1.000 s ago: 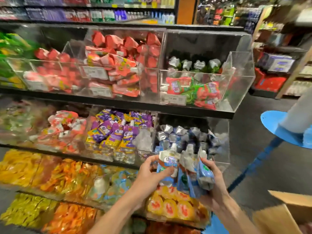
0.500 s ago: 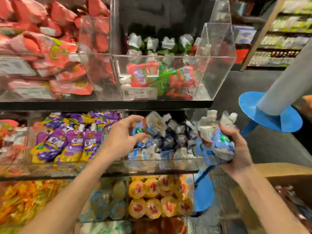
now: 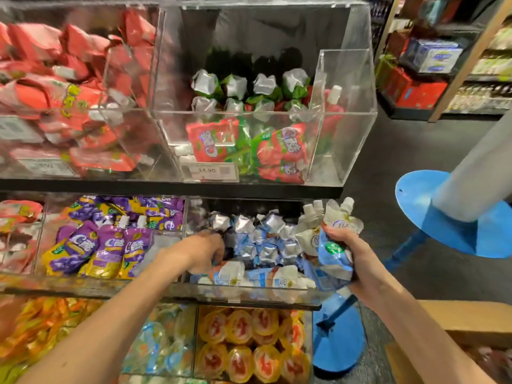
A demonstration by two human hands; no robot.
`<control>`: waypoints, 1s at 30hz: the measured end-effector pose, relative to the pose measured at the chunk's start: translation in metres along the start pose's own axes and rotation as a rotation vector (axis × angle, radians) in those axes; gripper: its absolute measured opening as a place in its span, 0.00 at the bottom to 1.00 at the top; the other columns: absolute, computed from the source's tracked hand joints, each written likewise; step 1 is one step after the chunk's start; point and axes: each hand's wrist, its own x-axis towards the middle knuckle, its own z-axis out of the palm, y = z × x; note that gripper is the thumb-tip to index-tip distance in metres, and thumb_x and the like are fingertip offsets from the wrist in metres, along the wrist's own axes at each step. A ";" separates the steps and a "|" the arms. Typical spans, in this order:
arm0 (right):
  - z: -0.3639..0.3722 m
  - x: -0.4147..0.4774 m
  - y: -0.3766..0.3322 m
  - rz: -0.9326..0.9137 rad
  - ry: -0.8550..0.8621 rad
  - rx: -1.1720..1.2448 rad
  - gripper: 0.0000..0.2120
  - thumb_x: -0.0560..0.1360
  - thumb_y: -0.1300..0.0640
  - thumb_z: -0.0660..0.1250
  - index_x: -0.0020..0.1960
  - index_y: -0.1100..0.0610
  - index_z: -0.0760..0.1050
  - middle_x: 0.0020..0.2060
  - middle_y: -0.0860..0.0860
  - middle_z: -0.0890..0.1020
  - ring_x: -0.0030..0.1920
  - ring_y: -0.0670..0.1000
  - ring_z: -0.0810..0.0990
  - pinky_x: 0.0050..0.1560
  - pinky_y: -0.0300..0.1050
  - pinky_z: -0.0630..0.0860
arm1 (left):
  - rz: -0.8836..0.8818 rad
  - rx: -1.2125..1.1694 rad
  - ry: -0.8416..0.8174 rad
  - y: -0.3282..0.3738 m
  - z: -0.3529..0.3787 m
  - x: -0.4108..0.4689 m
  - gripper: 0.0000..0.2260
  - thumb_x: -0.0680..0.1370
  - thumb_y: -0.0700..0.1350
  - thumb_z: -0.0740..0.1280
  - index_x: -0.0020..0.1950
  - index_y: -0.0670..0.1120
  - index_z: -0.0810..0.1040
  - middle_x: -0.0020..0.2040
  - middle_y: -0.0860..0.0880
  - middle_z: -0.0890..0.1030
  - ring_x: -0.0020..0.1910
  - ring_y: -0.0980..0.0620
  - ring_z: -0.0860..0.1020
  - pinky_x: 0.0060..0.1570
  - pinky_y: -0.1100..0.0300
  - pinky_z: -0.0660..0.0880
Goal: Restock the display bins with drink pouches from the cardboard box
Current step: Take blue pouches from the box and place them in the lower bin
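While right hand [image 3: 360, 263] grips blue pouches [image 3: 332, 259] | left hand [image 3: 202, 253] inside bin [image 3: 249, 293] | its grip blurred, cannot tell

Left hand [image 3: 203, 252] extended forward, knuckles up, blurred, right hand [image 3: 358, 260] raised, grip closed round pouches [image 3: 331, 261]

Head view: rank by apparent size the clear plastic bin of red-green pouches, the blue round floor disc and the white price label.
Largest: clear plastic bin of red-green pouches
Then: blue round floor disc, partly hidden
Smallest: white price label
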 end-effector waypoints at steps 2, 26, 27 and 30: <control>0.008 0.005 0.004 0.009 0.000 0.023 0.12 0.68 0.52 0.67 0.26 0.51 0.80 0.30 0.50 0.81 0.30 0.48 0.81 0.37 0.42 0.78 | -0.030 0.127 -0.038 0.003 0.000 0.002 0.09 0.77 0.39 0.67 0.55 0.48 0.78 0.57 0.45 0.80 0.53 0.44 0.79 0.49 0.56 0.76; 0.063 0.020 0.047 0.184 0.036 0.271 0.18 0.76 0.45 0.65 0.44 0.59 0.85 0.43 0.56 0.84 0.41 0.57 0.84 0.50 0.53 0.78 | 0.294 -0.896 0.478 0.036 0.051 -0.047 0.14 0.75 0.52 0.73 0.55 0.64 0.72 0.33 0.49 0.72 0.31 0.55 0.70 0.34 0.61 0.66; 0.065 0.021 0.046 0.175 0.021 0.275 0.19 0.76 0.46 0.64 0.44 0.59 0.85 0.44 0.56 0.84 0.41 0.57 0.83 0.52 0.55 0.77 | 0.298 -0.935 0.536 0.033 0.051 -0.045 0.12 0.76 0.51 0.73 0.53 0.64 0.74 0.32 0.48 0.72 0.31 0.54 0.70 0.35 0.61 0.68; 0.072 0.026 0.043 0.160 0.022 0.266 0.21 0.77 0.45 0.63 0.53 0.62 0.83 0.52 0.60 0.83 0.48 0.61 0.83 0.59 0.61 0.77 | 0.219 -1.056 0.697 0.028 0.046 -0.045 0.09 0.77 0.46 0.72 0.51 0.61 0.79 0.31 0.50 0.79 0.33 0.52 0.79 0.38 0.55 0.77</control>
